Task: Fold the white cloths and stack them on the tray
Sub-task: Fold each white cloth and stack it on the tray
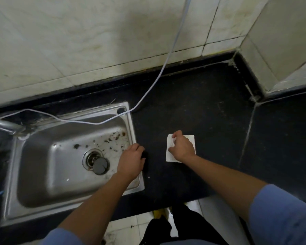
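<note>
One small white cloth [192, 140] lies flat on the black countertop [210, 121], right of the sink. My right hand [181, 147] sits on top of it and covers its middle, with curled fingers and thumb pinching the cloth near its left edge. My left hand [132, 160] rests on the counter at the sink's right rim; its fingers bend down loosely and hold nothing. No tray is in view.
A steel sink [131, 121] with a drain and a dark plug [100, 166] fills the left side, with a tap [5, 126] at its back left. A thin white cable [159, 75] hangs from the tiled wall across the sink's back. A tiled pillar [281, 50] stands at the right.
</note>
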Available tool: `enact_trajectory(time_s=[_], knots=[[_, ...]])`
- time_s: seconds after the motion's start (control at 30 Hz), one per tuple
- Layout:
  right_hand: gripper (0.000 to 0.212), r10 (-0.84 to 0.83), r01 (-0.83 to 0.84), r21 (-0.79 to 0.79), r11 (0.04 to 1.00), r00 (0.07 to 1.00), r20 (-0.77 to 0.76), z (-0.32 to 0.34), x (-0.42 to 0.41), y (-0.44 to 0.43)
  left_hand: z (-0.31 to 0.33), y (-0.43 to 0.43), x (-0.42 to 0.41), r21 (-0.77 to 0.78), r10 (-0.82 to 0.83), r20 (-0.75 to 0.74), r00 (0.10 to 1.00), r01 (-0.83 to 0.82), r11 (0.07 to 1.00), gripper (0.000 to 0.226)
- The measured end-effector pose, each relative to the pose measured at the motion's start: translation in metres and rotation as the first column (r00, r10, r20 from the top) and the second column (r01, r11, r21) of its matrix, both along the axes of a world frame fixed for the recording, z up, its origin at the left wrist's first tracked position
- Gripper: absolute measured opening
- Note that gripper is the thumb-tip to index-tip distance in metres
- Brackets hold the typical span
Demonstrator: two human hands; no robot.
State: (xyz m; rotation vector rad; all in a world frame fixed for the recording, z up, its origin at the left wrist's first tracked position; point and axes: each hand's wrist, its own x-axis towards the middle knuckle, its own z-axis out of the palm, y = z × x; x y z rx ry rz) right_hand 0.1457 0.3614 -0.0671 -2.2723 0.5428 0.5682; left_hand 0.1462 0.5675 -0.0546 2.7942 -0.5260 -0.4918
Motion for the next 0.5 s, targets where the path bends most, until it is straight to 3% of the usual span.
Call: enact_trajectory(time_s=[0.1,0.17,0.23,0.3,0.4,0.5], knots=[[0.052,0.023,-0.026,0.099,0.995,0.999,0.034,-0.002,-0.006,-0.002,0.001,-0.002,-0.001,0.01,0.002,-0.003,1.0,-0.002,1.0,0.029],[0.039,-0.007,-0.004,0.093,0.996,0.992,0.124,0.0,-0.012,-0.014,0.002,-0.008,-0.002,-0.009,-0.016,0.011,1.0,0.016,1.0,0.029],[0.023,0.051,-0.039,-0.055,0.998,0.968,0.244,0.003,-0.02,-0.033,0.002,-0.02,-0.002,-0.019,-0.076,0.027,0.997,0.077,0.997,0.03],[0.026,0.246,-0.175,-0.249,0.953,0.924,0.293,0.002,-0.028,-0.053,0.002,-0.038,-0.003,0.011,-0.178,0.028,0.984,0.178,0.984,0.033],[0.044,0.559,-0.473,-0.404,0.783,0.82,0.123,-0.002,-0.037,-0.067,0.003,-0.068,-0.002,0.082,-0.325,0.007,0.946,0.324,0.943,0.042],[0.063,0.673,-0.638,-0.431,0.638,0.734,-0.091,-0.009,-0.043,-0.071,-0.004,-0.083,0.001,0.19,-0.372,-0.096,0.923,0.384,0.904,0.052]])
